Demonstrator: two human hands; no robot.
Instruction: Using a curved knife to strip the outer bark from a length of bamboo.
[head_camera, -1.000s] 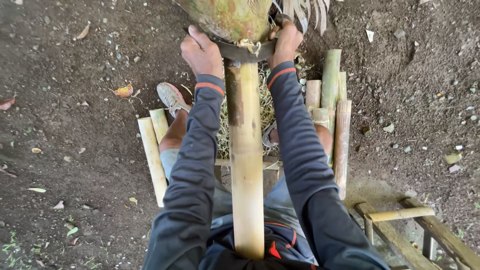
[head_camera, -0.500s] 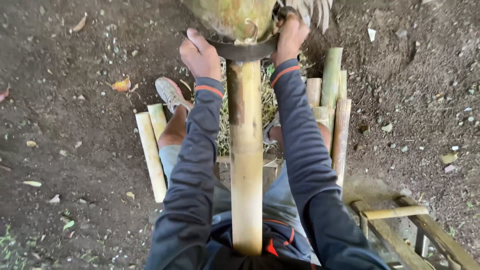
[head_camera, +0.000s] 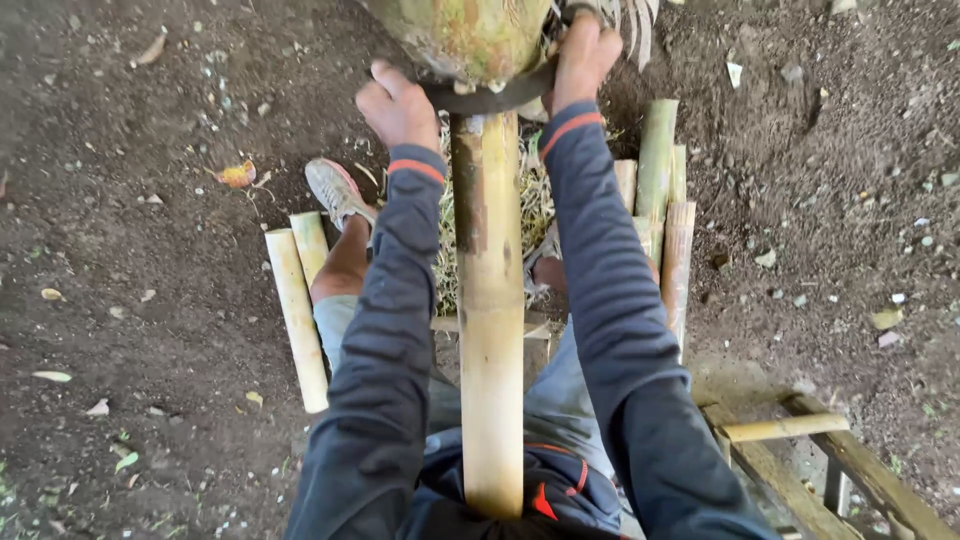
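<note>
both hands, left hand (head_camera: 398, 103) and right hand (head_camera: 583, 55), clench the ends of a dark curved metal blade (head_camera: 490, 98) just beyond the thick upright yellow bamboo pole (head_camera: 489, 300), bracing it against the green-brown husked coconut (head_camera: 465, 35).

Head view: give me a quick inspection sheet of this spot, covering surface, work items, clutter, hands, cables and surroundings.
Surface: bare dark soil, scattered with pebbles and dry leaves.
Work items: green-brown husked fruit at the top edge; curved dark blade against its underside; upright bamboo pole between the person's legs.
Clutter: cut bamboo lengths on the left and on the right; dry fibre heap beside the pole.
Hands: left hand grips one blade end, right hand the other.
Cables: nothing seen.
Surroundings: bamboo frame at lower right; grey shoe on the soil.
</note>
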